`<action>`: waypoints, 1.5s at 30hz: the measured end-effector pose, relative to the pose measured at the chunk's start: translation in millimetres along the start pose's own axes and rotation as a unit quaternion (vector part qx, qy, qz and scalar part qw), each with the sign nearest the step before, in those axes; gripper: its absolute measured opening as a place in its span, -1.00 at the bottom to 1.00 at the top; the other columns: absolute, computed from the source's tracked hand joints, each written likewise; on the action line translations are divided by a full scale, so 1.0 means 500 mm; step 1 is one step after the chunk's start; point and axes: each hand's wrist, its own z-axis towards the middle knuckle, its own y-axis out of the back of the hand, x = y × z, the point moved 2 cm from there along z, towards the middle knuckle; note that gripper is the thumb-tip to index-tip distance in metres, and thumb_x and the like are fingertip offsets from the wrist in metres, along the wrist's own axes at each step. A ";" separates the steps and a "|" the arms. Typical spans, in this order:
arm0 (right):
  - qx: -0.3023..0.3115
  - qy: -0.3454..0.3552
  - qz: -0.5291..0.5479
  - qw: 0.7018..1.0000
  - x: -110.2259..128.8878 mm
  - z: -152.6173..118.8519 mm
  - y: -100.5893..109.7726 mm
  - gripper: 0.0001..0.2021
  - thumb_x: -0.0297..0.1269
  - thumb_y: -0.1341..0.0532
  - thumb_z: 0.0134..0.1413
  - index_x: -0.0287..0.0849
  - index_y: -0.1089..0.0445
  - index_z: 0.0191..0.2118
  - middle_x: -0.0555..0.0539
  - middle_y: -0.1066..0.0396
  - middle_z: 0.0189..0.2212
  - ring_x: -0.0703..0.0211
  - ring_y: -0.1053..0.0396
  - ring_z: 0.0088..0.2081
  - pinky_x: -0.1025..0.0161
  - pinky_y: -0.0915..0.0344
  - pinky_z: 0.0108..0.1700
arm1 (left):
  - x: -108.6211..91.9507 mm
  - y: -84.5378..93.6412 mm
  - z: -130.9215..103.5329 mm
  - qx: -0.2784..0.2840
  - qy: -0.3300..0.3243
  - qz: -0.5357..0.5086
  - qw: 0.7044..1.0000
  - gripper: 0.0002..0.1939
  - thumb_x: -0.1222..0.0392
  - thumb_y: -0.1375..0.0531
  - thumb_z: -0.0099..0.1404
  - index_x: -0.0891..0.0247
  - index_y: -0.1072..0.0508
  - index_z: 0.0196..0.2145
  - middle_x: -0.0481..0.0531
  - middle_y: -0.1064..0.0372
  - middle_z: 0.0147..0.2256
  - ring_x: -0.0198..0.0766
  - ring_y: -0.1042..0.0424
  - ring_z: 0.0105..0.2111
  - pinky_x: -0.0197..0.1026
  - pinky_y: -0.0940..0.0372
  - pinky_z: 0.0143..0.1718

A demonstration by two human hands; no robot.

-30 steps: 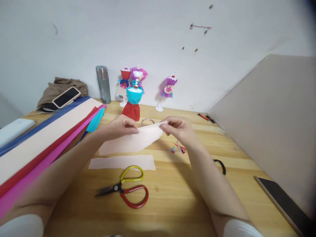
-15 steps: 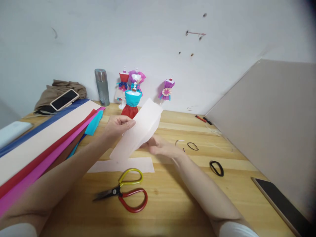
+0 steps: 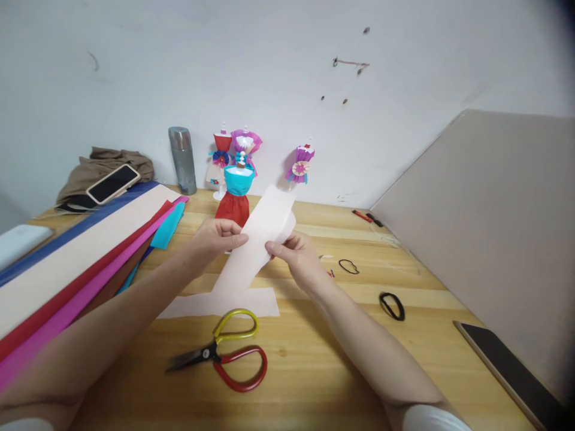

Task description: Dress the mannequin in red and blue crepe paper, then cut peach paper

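Note:
A pale pink paper strip (image 3: 256,239) is held slanting above the table, its far end folded or curled over. My left hand (image 3: 220,236) pinches its left edge between thumb and fingers. On the right edge my right hand (image 3: 294,254) grips it, thumb on top and fingers beneath, partly hidden. Below lies another pale pink strip (image 3: 188,304), flat on the wood and partly covered by the held one. Scissors (image 3: 209,352) with one yellow and one red handle lie in front of it. Just beyond my left hand stands a small dress form in a turquoise top and red skirt (image 3: 233,200).
Coloured paper sheets (image 3: 90,263) lie at the left, near a phone (image 3: 113,183) on brown cloth (image 3: 99,161). A grey bottle (image 3: 182,161) and more dressed forms (image 3: 302,163) stand by the wall. Right: black bands (image 3: 392,306), a marker (image 3: 362,216), a dark tablet-like device (image 3: 507,371).
My right hand has come up from under the paper and now grips its right edge with the thumb on top. The strip looks flatter, and its near end hangs over the strip on the table.

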 end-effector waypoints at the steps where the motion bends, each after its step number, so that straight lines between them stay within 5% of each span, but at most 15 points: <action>1: 0.000 0.004 -0.006 1.000 0.004 0.001 0.001 -0.76 -0.14 -0.44 -0.24 -0.17 -0.48 -0.47 0.00 -0.48 -0.58 0.18 -0.39 -0.50 0.20 -0.39 -0.38 | 0.000 -0.001 0.001 -0.007 0.001 -0.004 1.000 -0.71 0.05 -0.45 -0.12 0.29 -0.50 -0.56 -0.04 -0.45 -0.55 -0.33 -0.37 -0.53 -0.28 -0.26 -0.45; 6: -0.023 0.043 -0.027 0.998 0.015 0.001 0.003 -0.77 -0.15 -0.41 -0.19 -0.16 -0.45 -0.42 0.01 -0.47 -0.54 0.23 -0.36 -0.51 0.25 -0.35 -0.43 | -0.008 -0.004 -0.003 -0.045 -0.040 0.028 0.998 -0.77 0.09 -0.41 -0.07 0.28 -0.51 -0.57 -0.07 -0.42 -0.59 -0.36 -0.32 -0.56 -0.30 -0.21 -0.50; 12: -0.076 0.071 -0.039 0.994 0.023 -0.004 0.008 -0.55 -0.18 -0.39 -0.14 -0.07 -0.26 -0.10 0.09 -0.42 -0.50 0.25 -0.32 -0.52 0.25 -0.30 -0.42 | -0.006 -0.009 -0.008 -0.047 -0.093 0.035 0.994 -0.82 0.10 -0.38 0.00 0.27 -0.57 -0.52 -0.01 -0.47 -0.51 -0.29 -0.40 -0.48 -0.24 -0.30 -0.42; 16: -0.104 0.105 -0.070 0.987 0.034 -0.016 0.006 -0.28 -0.17 -0.37 -0.06 0.01 -0.06 0.20 0.14 -0.30 -0.56 0.18 -0.30 -0.52 0.17 -0.33 -0.39 | 0.002 -0.009 -0.006 -0.086 -0.191 0.063 0.976 -0.87 0.15 -0.37 0.02 0.25 -0.57 -0.54 0.12 -0.52 -0.26 -0.17 -0.49 -0.27 -0.16 -0.39 -0.24; 23: -0.090 0.135 -0.114 0.980 0.050 -0.032 -0.002 -0.13 -0.09 -0.35 0.02 0.08 0.13 0.36 0.11 -0.31 -0.53 0.13 -0.33 -0.48 0.12 -0.35 -0.34 | -0.009 -0.008 -0.026 -0.094 -0.320 0.189 0.924 -0.88 0.17 -0.33 0.18 0.19 -0.56 -0.49 0.12 -0.34 0.21 0.00 -0.33 0.18 0.07 -0.32 0.11; 29: -0.014 0.019 -0.023 0.999 0.055 -0.028 0.009 -0.02 -0.13 -0.38 -0.06 0.08 0.18 0.40 0.13 -0.43 -0.49 0.24 -0.35 -0.52 0.23 -0.35 -0.40 | -0.025 -0.011 -0.037 -0.075 -0.382 0.211 0.896 -0.87 0.23 -0.31 0.21 0.17 -0.53 -0.50 0.11 -0.43 0.13 -0.04 -0.37 0.16 0.12 -0.22 0.22; 32: -0.019 0.033 -0.021 0.999 0.052 -0.027 0.011 -0.16 -0.18 -0.38 -0.07 0.09 -0.04 0.34 0.15 -0.38 -0.53 0.27 -0.32 -0.52 0.26 -0.33 -0.41 | -0.028 -0.012 -0.036 -0.080 -0.404 0.200 0.889 -0.87 0.27 -0.31 0.20 0.16 -0.52 -0.51 0.09 -0.58 -0.07 -0.06 -0.44 0.08 0.10 -0.27 0.17; 35: -0.022 0.068 -0.058 0.996 0.054 -0.032 0.010 -0.61 -0.16 -0.37 -0.05 -0.03 -0.47 -0.04 0.08 -0.40 -0.53 0.27 -0.31 -0.51 0.25 -0.31 -0.40 | -0.028 -0.016 -0.037 -0.092 -0.402 0.178 0.893 -0.88 0.30 -0.31 0.19 0.15 -0.54 -0.49 0.04 -0.62 -0.29 -0.09 -0.50 -0.05 0.04 -0.35 0.07; 37: -0.016 0.088 -0.095 0.991 0.061 -0.039 0.009 -0.78 -0.14 -0.34 -0.01 -0.09 -0.53 -0.23 -0.01 -0.47 -0.44 0.23 -0.34 -0.45 0.22 -0.31 -0.37 | -0.029 -0.021 -0.043 -0.092 -0.390 0.154 0.903 -0.89 0.30 -0.32 0.18 0.16 -0.55 -0.48 0.02 -0.61 -0.33 -0.13 -0.53 -0.14 -0.02 -0.38 0.00; 40: 0.002 0.137 -0.193 0.972 0.079 -0.052 0.008 -0.76 -0.11 -0.33 0.03 -0.08 -0.55 -0.19 -0.09 -0.52 -0.26 0.15 -0.38 -0.33 0.17 -0.32 -0.28 | -0.033 -0.030 -0.055 -0.083 -0.335 0.124 0.930 -0.91 0.27 -0.32 0.18 0.18 -0.56 -0.49 0.03 -0.60 -0.32 -0.19 -0.54 -0.26 -0.13 -0.41 -0.15; 45: -0.005 0.221 -0.330 0.918 0.095 -0.049 0.017 -0.67 -0.03 -0.30 0.08 -0.08 -0.56 -0.10 -0.12 -0.44 -0.31 0.03 -0.35 -0.21 0.06 -0.29 -0.14 | -0.030 -0.035 -0.052 -0.060 -0.179 0.040 0.981 -0.88 0.15 -0.35 0.10 0.23 -0.57 -0.50 0.03 -0.56 -0.41 -0.25 -0.47 -0.40 -0.23 -0.35 -0.39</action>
